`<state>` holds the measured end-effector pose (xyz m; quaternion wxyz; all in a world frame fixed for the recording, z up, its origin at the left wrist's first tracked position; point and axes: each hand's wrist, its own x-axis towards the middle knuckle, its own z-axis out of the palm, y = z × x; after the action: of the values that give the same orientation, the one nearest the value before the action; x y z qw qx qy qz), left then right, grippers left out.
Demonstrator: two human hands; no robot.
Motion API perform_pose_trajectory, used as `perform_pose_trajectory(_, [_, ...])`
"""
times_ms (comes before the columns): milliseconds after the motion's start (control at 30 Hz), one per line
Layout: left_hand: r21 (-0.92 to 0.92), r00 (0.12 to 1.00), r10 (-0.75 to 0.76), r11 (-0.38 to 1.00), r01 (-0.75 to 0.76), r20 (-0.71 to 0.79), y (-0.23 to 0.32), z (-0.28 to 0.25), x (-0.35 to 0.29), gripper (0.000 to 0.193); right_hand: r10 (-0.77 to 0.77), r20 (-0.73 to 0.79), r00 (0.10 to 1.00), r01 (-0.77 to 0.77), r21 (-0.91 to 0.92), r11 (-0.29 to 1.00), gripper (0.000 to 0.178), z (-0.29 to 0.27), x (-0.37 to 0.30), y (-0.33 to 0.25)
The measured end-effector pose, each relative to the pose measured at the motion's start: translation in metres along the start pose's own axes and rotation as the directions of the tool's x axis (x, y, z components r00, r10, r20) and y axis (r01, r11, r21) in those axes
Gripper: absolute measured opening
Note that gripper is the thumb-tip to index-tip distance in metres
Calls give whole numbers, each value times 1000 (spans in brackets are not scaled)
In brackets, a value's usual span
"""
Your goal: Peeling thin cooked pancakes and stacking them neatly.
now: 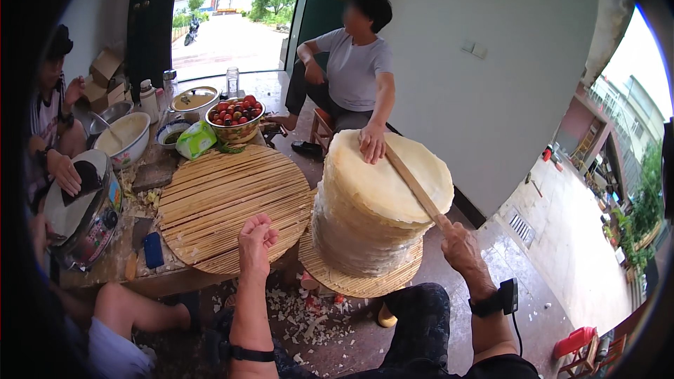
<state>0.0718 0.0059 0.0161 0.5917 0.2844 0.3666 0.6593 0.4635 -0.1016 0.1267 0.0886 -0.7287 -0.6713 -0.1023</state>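
A tall stack of thin round pancakes (382,175) stands on a round slatted board at the centre right. My right hand (460,247) grips the near end of a long flat wooden stick (414,186), which lies slantwise across the top pancake. At the stick's far end, the hand of a seated person (373,143) rests on the stack. My left hand (256,242) is raised by the near edge of a large round slatted mat (228,203), fingers curled in and nothing visible in them. The mat's surface is bare.
On the low table stand a bowl of red fruit (235,111), a green pack (196,140) and a white batter bowl (124,139). At left another person's hand (64,174) touches a dark piece on a round griddle (81,196). Scraps (302,319) litter the floor.
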Motion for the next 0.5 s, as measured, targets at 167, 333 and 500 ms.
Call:
perform_pose_trajectory(167, [2, 1000, -1, 1000, 1, 18, 2, 5, 0, 15, 62, -5, 998, -62, 64, 996, 55, -4, 0, 3])
perform_pose_trajectory(333, [12, 1000, -1, 1000, 1, 4, 2, 3, 1, 16, 68, 11, 998, -69, 63, 996, 56, 0, 2, 1])
perform_pose_trajectory(500, [6, 1000, 9, 1000, -9, 1, 3, 2, 0, 13, 49, 10, 999, -50, 105, 993, 57, 3, 2, 3])
